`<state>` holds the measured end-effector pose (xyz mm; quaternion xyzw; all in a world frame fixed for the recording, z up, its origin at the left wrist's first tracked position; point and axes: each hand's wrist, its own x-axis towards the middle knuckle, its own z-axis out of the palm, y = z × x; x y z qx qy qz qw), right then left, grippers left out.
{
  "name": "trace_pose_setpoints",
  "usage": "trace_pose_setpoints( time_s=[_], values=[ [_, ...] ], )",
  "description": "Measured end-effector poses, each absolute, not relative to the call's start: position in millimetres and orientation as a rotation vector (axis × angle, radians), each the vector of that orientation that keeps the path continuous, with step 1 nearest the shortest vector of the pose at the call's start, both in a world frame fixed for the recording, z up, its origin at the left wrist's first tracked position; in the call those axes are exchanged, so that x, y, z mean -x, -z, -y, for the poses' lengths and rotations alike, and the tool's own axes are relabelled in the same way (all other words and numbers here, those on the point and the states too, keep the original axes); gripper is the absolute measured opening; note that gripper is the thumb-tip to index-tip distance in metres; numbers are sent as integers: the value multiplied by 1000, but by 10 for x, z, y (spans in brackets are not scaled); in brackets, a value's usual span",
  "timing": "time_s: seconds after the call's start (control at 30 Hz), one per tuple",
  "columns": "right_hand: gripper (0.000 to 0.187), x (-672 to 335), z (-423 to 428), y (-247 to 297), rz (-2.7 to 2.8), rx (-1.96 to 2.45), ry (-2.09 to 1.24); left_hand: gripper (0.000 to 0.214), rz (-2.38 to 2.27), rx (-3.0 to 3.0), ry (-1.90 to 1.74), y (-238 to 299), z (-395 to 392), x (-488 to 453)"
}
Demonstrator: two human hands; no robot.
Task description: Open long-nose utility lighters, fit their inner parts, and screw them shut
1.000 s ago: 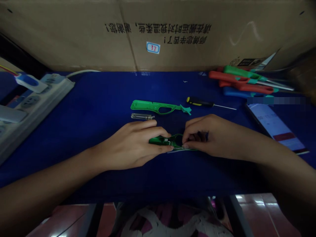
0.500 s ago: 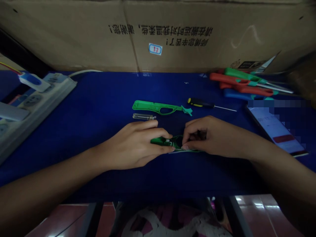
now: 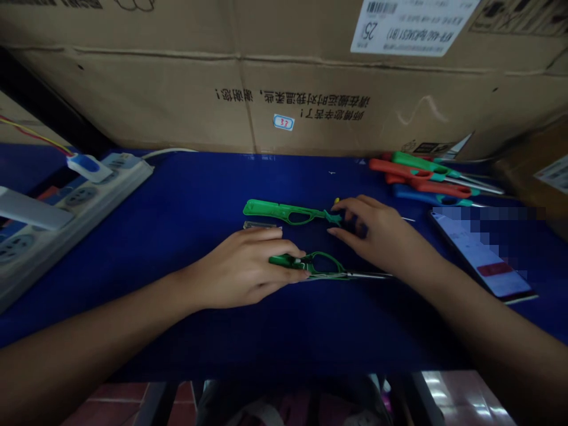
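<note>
My left hand (image 3: 242,269) is closed on an opened green utility lighter (image 3: 328,258), its finger loop and thin metal rod pointing right. Part of the lighter's handle is hidden under my fingers. My right hand (image 3: 373,228) has thumb and fingers apart, close to a teal plastic piece (image 3: 332,217). That piece lies at the right end of the loose green casing half (image 3: 270,209); whether my fingertips touch it is unclear. A clear fuel tube (image 3: 260,225) sits just beyond my left knuckles. Behind my right hand a screwdriver (image 3: 408,219) is mostly covered.
Several red, green and blue lighters (image 3: 417,174) are piled at the back right, with a phone (image 3: 483,254) in front. A power strip (image 3: 106,183) with plugs runs along the left. A large cardboard box (image 3: 177,100) stands behind the blue tabletop (image 3: 199,183).
My right hand has left the held lighter and moved up and away to the teal piece, its fingers spreading. My left hand keeps its hold. The view has tilted upward.
</note>
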<state>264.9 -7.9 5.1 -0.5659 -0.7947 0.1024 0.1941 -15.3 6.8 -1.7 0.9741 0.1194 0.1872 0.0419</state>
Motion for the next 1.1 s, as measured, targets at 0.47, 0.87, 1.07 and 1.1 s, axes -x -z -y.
trace_pose_setpoints(
  time_s=[0.47,0.87,1.07,1.1],
  values=[
    [32,-2529,153,-219,1593,1367,-1146,25,-440,-2896,-722,76,-117,152],
    [18,-2476,201,-256,1760,1276,-1146,41,-483,-2822,-803,59,-112,134],
    [18,-2372,322,-266,1730,1133,-1172,46,-546,-2569,-1075,72,-83,69],
    [16,-2355,343,-260,1765,1104,-1142,40,-537,-2541,-1099,69,-76,57]
  ],
)
